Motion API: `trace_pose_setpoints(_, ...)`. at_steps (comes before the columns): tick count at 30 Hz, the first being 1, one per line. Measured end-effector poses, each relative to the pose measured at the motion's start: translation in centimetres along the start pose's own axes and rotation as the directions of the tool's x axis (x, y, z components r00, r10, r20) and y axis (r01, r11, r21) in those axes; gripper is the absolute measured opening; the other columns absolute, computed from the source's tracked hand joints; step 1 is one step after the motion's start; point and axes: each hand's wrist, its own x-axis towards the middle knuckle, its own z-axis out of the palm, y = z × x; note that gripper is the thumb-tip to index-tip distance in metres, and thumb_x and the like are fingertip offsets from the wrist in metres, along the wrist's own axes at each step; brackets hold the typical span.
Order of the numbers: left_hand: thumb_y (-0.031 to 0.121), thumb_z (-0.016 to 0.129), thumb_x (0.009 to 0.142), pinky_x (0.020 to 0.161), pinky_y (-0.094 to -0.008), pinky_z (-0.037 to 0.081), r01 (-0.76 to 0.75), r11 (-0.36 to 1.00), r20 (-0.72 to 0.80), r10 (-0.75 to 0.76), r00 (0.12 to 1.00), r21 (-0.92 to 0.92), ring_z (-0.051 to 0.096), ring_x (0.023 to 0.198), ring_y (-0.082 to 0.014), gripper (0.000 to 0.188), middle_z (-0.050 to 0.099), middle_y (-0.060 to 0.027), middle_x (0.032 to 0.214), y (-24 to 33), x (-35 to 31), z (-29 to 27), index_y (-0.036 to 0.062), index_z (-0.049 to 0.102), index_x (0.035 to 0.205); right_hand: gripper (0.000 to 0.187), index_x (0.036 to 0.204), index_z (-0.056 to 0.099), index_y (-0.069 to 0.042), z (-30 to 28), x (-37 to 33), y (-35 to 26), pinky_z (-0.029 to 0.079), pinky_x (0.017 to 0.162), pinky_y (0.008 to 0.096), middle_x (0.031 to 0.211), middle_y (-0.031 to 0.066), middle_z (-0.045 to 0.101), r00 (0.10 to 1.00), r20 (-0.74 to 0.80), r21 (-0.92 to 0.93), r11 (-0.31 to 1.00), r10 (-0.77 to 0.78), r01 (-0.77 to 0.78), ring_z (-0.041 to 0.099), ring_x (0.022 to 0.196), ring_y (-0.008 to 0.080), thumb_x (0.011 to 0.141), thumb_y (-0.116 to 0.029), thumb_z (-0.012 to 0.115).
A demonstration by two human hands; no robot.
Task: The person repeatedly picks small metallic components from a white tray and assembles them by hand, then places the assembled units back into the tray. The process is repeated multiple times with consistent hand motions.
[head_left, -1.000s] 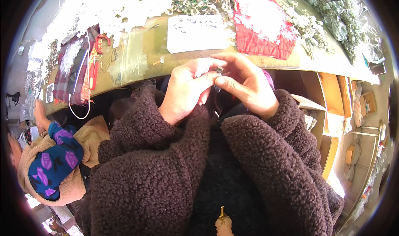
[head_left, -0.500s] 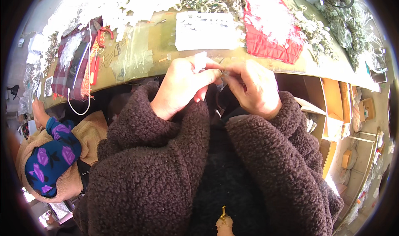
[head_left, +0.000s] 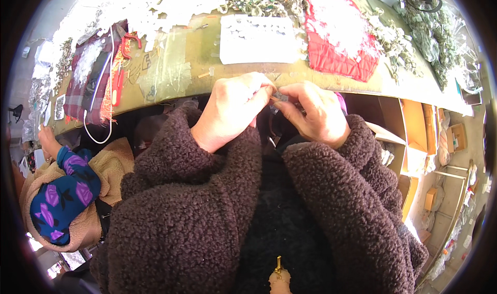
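- The left hand (head_left: 225,110) is pinched narrow, thumb against forefinger, on a small piece (head_left: 278,96) — too tiny to make out clearly.
- The right hand (head_left: 317,115) brings its thumb and forefinger close at that piece; whether they grip it, I cannot tell.
- The piece sits between both hands' fingertips — just off the near edge of the table (head_left: 207,45), below the white board (head_left: 259,48).
- Red cloth (head_left: 341,66) lies right of the board.

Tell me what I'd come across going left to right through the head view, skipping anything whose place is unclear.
Co-worker's hand, plaid cloth, your left hand, your right hand, open cardboard box, small cardboard carton.
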Motion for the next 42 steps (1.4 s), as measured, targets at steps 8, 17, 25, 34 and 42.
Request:
trace_pose_setpoints(8,0.011,0.054,0.097,0.045,-0.0184,0.039,0.099,0.953,-0.015,-0.108,0.994,-0.287,0.050,0.048,-0.0060,0.014,0.065,-0.0053,0.074,-0.7,0.1,0.8,-0.0005,0.060,0.101,0.020,0.100,0.060,0.000,-1.0,0.1,0.6,0.051,0.057,0.0362,0.080,0.0120,0.063,0.987,0.105,-0.137,0.981,-0.123,0.137,0.063,0.065,0.0291,0.081,-0.002,0.066)
trace_pose_setpoints(17,0.014,0.046,0.100,0.074,-0.0304,0.052,0.240,0.467,0.200,-0.134,0.971,-0.851,0.061,0.085,-0.0193,0.026,0.060,-0.0133,0.103,-1.5,-0.1,1.6,-0.0002,0.048,0.121,0.006,0.091,0.058,-0.002,-0.2,0.5,-1.4,0.035,0.051,0.0181,0.070,-0.0025,0.056,0.734,0.149,0.876,0.257,0.662,-0.409,0.044,0.055,0.0033,0.090,-0.006,0.062)
trace_pose_setpoints(25,0.011,0.058,0.095,0.067,-0.0259,0.052,0.164,0.745,0.171,-0.069,0.983,-0.646,0.061,0.076,-0.0135,0.035,0.065,-0.0088,0.094,-1.2,0.0,1.1,-0.0025,0.053,0.127,0.007,0.094,0.057,0.001,0.1,0.6,-1.7,0.049,0.063,0.0282,0.085,0.0106,0.063,0.796,0.284,0.946,-0.018,0.535,-0.325,0.059,0.069,0.0146,0.094,-0.006,0.057)
trace_pose_setpoints(34,0.005,0.066,0.088,0.069,-0.0285,0.054,0.098,0.819,0.077,-0.066,0.995,-0.566,0.067,0.084,-0.0177,0.029,0.067,-0.0120,0.096,-1.1,-0.5,1.1,-0.0031,0.058,0.115,0.005,0.093,0.057,0.001,0.0,0.3,-1.9,0.047,0.066,0.0259,0.084,0.0083,0.063,0.767,0.304,0.932,-0.008,0.565,-0.363,0.058,0.072,0.0129,0.093,-0.005,0.057)
trace_pose_setpoints(42,0.004,0.066,0.087,0.067,-0.0278,0.054,-0.049,0.849,0.003,0.060,0.998,-0.526,0.067,0.076,-0.0165,0.025,0.068,-0.0112,0.094,-1.4,-1.0,0.9,-0.0033,0.060,0.110,0.009,0.100,0.061,0.000,-0.7,-0.2,-2.4,0.049,0.065,0.0233,0.084,0.0074,0.066,0.762,0.331,0.767,0.313,0.556,-0.561,0.060,0.071,0.0104,0.095,-0.005,0.057)
